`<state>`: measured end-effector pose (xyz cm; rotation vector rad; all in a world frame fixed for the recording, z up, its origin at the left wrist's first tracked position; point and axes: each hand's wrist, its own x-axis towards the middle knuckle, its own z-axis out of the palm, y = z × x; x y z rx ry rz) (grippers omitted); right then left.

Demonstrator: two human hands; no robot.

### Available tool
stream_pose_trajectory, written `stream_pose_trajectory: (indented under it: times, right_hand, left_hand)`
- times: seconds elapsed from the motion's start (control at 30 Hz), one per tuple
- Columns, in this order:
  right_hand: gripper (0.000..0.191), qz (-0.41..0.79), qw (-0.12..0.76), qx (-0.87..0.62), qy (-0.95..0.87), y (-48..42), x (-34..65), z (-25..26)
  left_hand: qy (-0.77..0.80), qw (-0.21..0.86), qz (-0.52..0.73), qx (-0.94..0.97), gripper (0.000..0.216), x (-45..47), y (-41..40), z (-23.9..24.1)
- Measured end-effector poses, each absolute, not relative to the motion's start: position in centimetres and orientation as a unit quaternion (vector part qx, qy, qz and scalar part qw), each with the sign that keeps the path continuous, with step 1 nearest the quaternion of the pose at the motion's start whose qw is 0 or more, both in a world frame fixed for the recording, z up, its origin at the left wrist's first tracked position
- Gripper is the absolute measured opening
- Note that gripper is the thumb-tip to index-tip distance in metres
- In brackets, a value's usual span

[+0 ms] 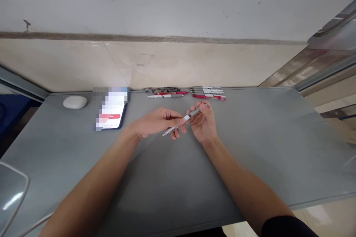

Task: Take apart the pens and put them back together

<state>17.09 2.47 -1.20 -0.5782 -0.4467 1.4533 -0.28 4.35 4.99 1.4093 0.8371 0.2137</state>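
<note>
Over the middle of the grey table [250, 148]: a grey-and-white pen [185, 118], gripped by both hands at once. Slanted, clear tip end down toward eight o'clock, grey end up toward two o'clock. Resting on the surface or held just above it, impossible to tell.

Pinched at its white middle by the left hand [157, 122], back turned up, thumb and forefinger closed on the barrel, other fingers curled beneath. Clasped at the grey end by the right hand [205, 126], palm toward the camera, thumb and fingertips [204, 106] wrapped round it. Hands very close together, bare forearms running back toward seven and five o'clock, with a dark sleeve [286, 227] at the right elbow, low in the frame.

At twelve o'clock from the hands, along the table's far edge against the pale wall [178, 63]: two clusters of pens lying flat. Left cluster [167, 93] grey, red and white. Right cluster [208, 92] white, grey and red, near the right hand yet apart from it.

At ten o'clock, a phone [111, 113] flat on the table, screen blurred out, a red bar across it. Further out, between nine and ten o'clock, a white oval case [75, 102], near the phone but not touching. At eight o'clock, in the bottom corner, a pale cord [16, 196] curving across; too little visible to tell more.
</note>
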Motion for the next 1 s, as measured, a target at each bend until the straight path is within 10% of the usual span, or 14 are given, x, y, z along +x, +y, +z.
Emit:
stream_pose_trajectory:
  times: [1.0]
  right_hand:
    - [0.016,0.615,0.69,-0.306,-0.227,2.7,17.3,-1.1]
  left_hand:
    - [0.388,0.571,0.181,0.7,0.024,-0.2,4.2,4.0]
